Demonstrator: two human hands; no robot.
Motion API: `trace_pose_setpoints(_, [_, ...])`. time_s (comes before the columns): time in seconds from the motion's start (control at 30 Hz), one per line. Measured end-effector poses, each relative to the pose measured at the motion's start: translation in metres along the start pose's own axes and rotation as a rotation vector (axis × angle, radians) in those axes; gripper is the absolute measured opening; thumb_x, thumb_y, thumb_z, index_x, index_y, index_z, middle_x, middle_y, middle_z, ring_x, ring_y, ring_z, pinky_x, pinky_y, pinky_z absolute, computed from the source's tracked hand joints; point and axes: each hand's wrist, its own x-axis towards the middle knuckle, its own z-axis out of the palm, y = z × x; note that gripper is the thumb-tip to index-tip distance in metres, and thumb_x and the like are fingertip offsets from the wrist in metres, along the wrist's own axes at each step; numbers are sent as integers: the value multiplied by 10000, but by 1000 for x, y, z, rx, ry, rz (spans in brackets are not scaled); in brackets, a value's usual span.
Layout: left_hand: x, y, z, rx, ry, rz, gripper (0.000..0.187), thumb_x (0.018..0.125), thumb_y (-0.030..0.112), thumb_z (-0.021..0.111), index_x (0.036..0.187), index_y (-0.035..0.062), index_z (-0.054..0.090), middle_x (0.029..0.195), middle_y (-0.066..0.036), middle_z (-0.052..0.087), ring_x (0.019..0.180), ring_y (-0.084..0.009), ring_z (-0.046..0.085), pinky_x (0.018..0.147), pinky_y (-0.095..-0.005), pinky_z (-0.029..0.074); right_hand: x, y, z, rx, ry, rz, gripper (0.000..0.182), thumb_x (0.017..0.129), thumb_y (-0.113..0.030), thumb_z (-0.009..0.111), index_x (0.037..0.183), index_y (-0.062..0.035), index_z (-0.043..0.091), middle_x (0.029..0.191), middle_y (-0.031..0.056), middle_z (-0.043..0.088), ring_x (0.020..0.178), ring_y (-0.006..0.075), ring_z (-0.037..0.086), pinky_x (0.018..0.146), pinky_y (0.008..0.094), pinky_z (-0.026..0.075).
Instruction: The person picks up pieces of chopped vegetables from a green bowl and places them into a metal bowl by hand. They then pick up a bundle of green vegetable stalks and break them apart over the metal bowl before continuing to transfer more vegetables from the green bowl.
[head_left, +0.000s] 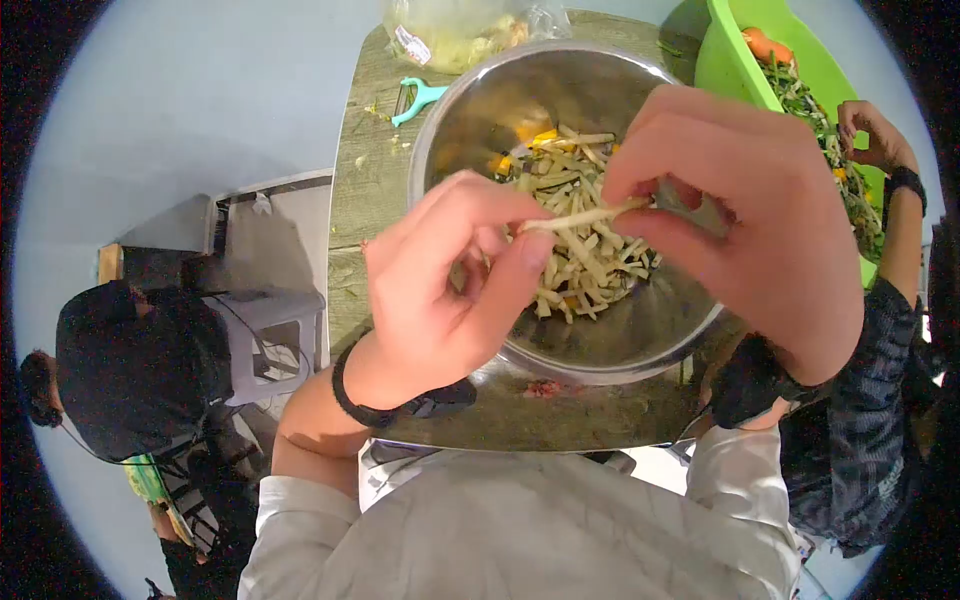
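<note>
My left hand [450, 275] pinches one end of a thin pale vegetable strip [583, 218] between thumb and fingers. The strip's other, darker end is pinched by my right hand [745, 205], so it stretches level between the two hands. Below them is a large steel bowl [655, 325] on the table. In it lies a heap of cut pale strips [580, 265], some with dark edges, with a few orange-yellow pieces [543, 138] towards the back. Part of the bowl is hidden behind my hands.
A turquoise peeler [418, 101] and a clear plastic bag [465, 35] lie on the wooden table [350, 180]. At right stands a green basin [722, 65] with vegetable scraps and a carrot [767, 47]; a co-worker's hand [880, 138] is over it. A person in black [140, 360] sits left.
</note>
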Motion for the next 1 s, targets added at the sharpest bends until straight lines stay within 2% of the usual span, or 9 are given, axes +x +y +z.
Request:
trace_pose_setpoints(0.03, [-2,1,0,1,-1,-67,44,959,7,638,982,-5,674,838,-62,674,707,-102,582,592,-243,432,0,3,1,2,11,-13,213,723,47,790,878,-32,668,825,52,637,659,179,584,558,287,426])
trace_pose_setpoints(0.13, [0,-12,-4,124,-108,177,217,977,17,608,1193,-4,621,955,-90,657,672,-106,566,574,-238,433,3,-13,-7,-2,-17,123,207,726,44,786,888,-33,683,838,33,653,674,142,581,566,270,417])
trace_pose_setpoints(0.27, [-5,-19,7,-176,109,100,662,1000,46,561,1565,69,216,1187,-166,519,661,-107,532,570,-231,444,-7,8,-16,1,-28,204,187,746,22,783,899,-37,694,844,15,661,708,106,579,589,250,413])
trace_pose_setpoints(0.43, [-5,-18,11,-143,153,98,659,993,38,580,1562,63,250,1145,-151,525,691,-97,527,586,-217,427,1,7,-8,-92,46,294,222,783,-20,785,991,-42,714,804,13,651,712,101,575,609,254,429])
trace_pose_setpoints(0.57, [-7,-14,6,-95,50,33,640,978,6,591,1542,66,295,1102,-109,557,706,-100,525,604,-224,426,-14,31,-7,-20,-199,352,325,785,-46,795,1098,-52,709,751,34,622,686,127,577,615,292,452])
trace_pose_setpoints(0.67, [-8,-13,13,10,66,44,445,890,-41,676,1315,19,558,879,-41,644,588,-77,493,534,-225,400,-20,38,-8,-57,-164,323,328,799,-55,791,1113,-50,697,728,51,603,674,150,583,623,312,464])
trace_pose_setpoints(0.77, [-1,1,8,322,-163,49,218,865,-3,705,1078,36,689,762,-37,669,547,-149,554,515,-283,432,-23,44,-29,-204,-23,378,310,824,-80,789,1114,-42,689,723,66,602,673,163,584,627,308,461])
trace_pose_setpoints(0.9, [1,0,11,299,-203,64,102,844,21,713,940,53,718,736,-64,671,587,-238,627,539,-344,481,-47,83,-73,-485,389,602,216,989,-127,677,1191,-55,694,786,7,601,703,82,523,624,269,434])
trace_pose_setpoints(1.0, [0,2,9,301,-218,57,89,863,17,695,945,41,723,746,-82,670,608,-240,636,559,-345,489,-62,122,-91,-480,446,622,270,966,-138,682,1221,-51,691,891,79,679,784,172,613,703,324,500])
